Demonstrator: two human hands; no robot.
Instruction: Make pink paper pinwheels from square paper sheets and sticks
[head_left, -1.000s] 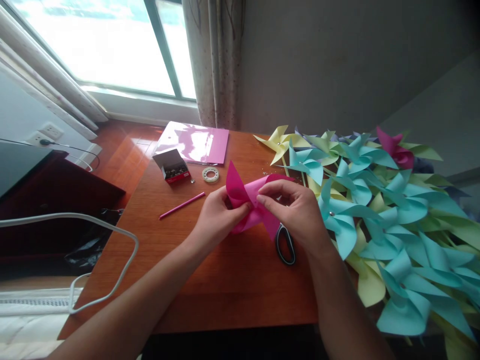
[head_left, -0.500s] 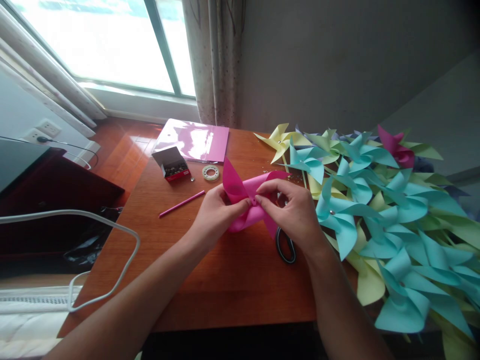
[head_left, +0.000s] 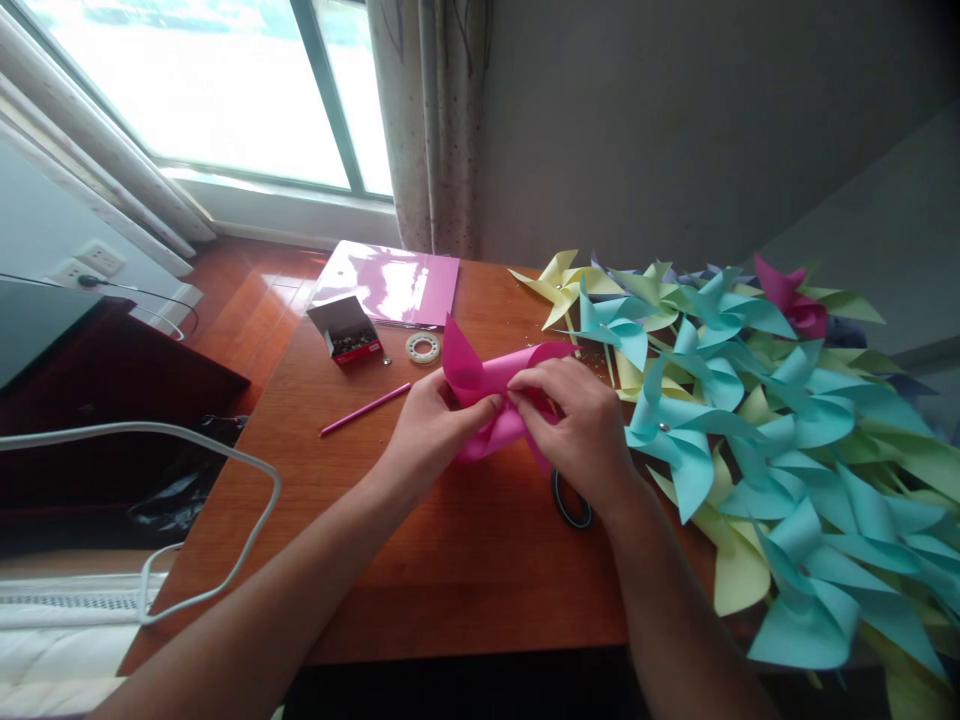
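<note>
A bright pink paper pinwheel [head_left: 504,372] is held just above the wooden table, its blades curled in toward the middle. My left hand [head_left: 442,420] grips it from the left, thumb pressed near the centre and fingers hidden behind the paper. From the right, my right hand [head_left: 574,410] pinches the centre between thumb and forefinger. Whatever lies under those fingertips is hidden. Beneath my right wrist shows one black handle loop [head_left: 571,500], perhaps of scissors. A pink stick [head_left: 365,410] lies on the table left of my left hand.
An open small box of metal pins [head_left: 352,338] and a roll of tape [head_left: 423,348] stand beyond my hands. Behind them lies a pack of pink paper [head_left: 442,288]. Many finished pinwheels [head_left: 806,580] cover the table's right side. A white cable [head_left: 274,490] loops at the left edge.
My right hand has shifted slightly, its fingertips now covering the pinwheel's centre. The left hand keeps its hold, and the pinwheel stays nearly in place.
</note>
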